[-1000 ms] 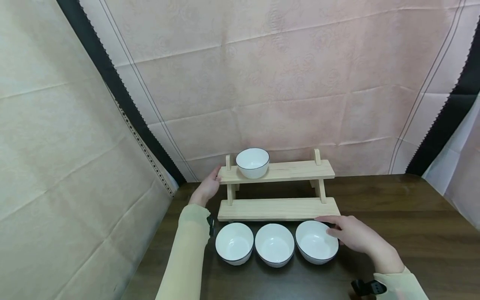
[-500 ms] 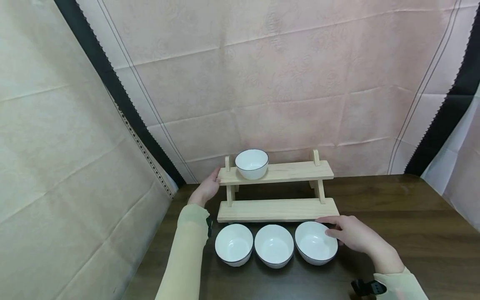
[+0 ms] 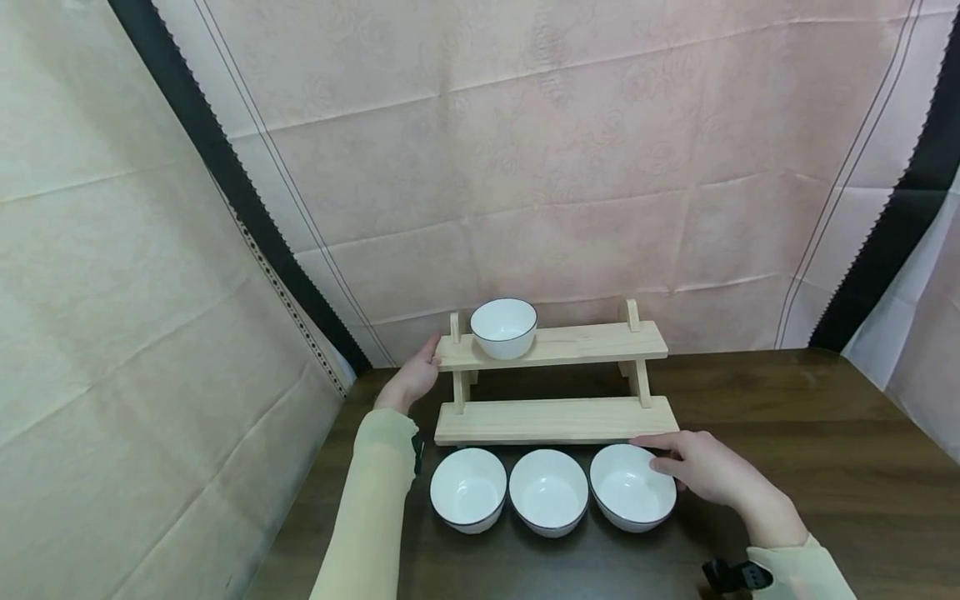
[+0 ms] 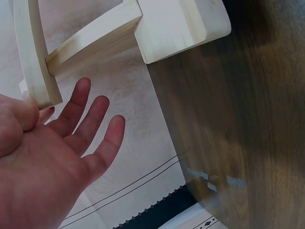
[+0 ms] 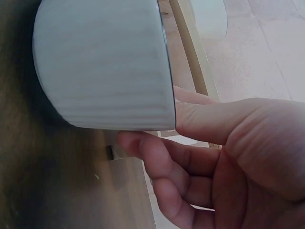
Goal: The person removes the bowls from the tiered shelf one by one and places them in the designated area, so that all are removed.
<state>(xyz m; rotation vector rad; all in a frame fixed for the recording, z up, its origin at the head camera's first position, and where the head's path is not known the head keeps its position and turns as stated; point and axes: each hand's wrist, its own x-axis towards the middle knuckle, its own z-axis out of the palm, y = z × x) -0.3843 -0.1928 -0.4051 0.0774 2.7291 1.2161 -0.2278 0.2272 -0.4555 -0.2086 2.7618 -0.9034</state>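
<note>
My left hand pinches the left end of the upper board of a two-tier wooden shelf. In the left wrist view the thumb and index finger meet at the board's end, and the other fingers spread away from it. One white bowl with a dark rim sits on the upper board, near its left end. My right hand grips the rightmost bowl of a row of three on the table. The right wrist view shows that bowl's ribbed side, the thumb at its rim and the fingers curled by its outer wall.
The left bowl and the middle bowl stand in front of the lower board, close to each other. Behind the dark wooden table hangs a pale cloth. Another cloth lines the left side.
</note>
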